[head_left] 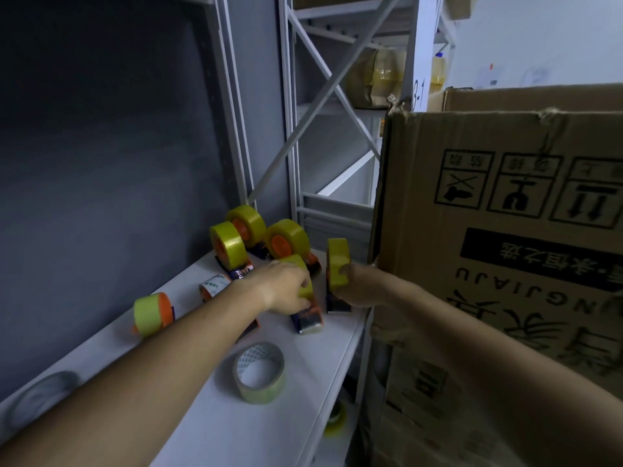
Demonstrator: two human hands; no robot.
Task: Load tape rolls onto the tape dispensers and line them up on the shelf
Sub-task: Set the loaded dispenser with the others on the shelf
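Both your hands are on loaded dispensers at the right end of the shelf point(209, 429), near its front edge.

Left hand point(286, 291): fingers curled over the top of a dispenser point(305, 315) carrying a yellow roll, with its blade end pointing toward you. Looks like a top-down clamp, so you can slide or twist it without lifting it.

Right hand point(357, 288): wrapped around the next dispenser point(338, 274), thumb pressed into the side of its roll. That unit stands upright, just beside the left one, hard up against the cardboard box point(505, 230). The fingers behind it are hidden, so I can't tell how tight the grip is.

My read: you're squaring these two against each other, which is the lining-up step rather than the loading.

Behind them, three more loaded dispensers point(256, 237) sit clustered at the back, not in a straight row, each angled differently. They'll probably need straightening.

To the left:
- another loaded dispenser point(153, 313) stands alone, well apart from the group
- a small labelled item point(214, 286) lies between it and the cluster, partly under your forearm; can't tell what it is.

A loose clear tape roll point(259, 374) lies flat near the front edge, not on any dispenser. So at least one load is likely left, if a spare dispenser exists; none shows clearly.

Risk: the right-hand unit is close to the shelf end, so go easy when pushing sideways.
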